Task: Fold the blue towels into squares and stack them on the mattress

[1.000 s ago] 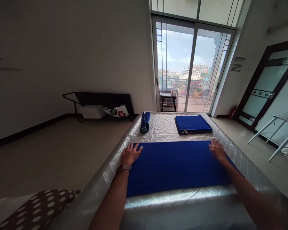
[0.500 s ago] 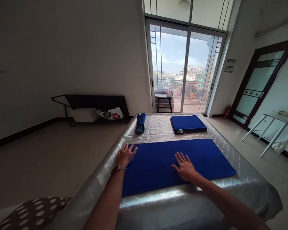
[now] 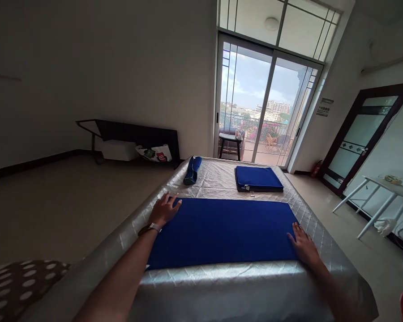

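Note:
A flat blue fabric piece [image 3: 221,232], roughly rectangular, is spread across a table with a shiny quilted silver cover [image 3: 218,279]. My left hand [image 3: 164,209] rests on its far left corner, fingers spread, with a band around the wrist. On the right end of the fabric lies my right hand [image 3: 303,246], palm down and fingers stretched out. Beyond the fabric sits a folded blue stack [image 3: 259,177] with a small white tag at its front. A rolled blue cloth [image 3: 193,170] lies at the far left of the table.
Against the left wall stands a black bench-like frame [image 3: 137,134] with a white box [image 3: 119,150] and a printed bag [image 3: 154,153] beneath. A white side table [image 3: 386,185] is at right. Brown polka-dotted fabric [image 3: 23,286] shows at lower left.
My right hand has slid right, from the fabric's middle to its right end. My left hand stays at the left corner. The view has tilted and shifted a little.

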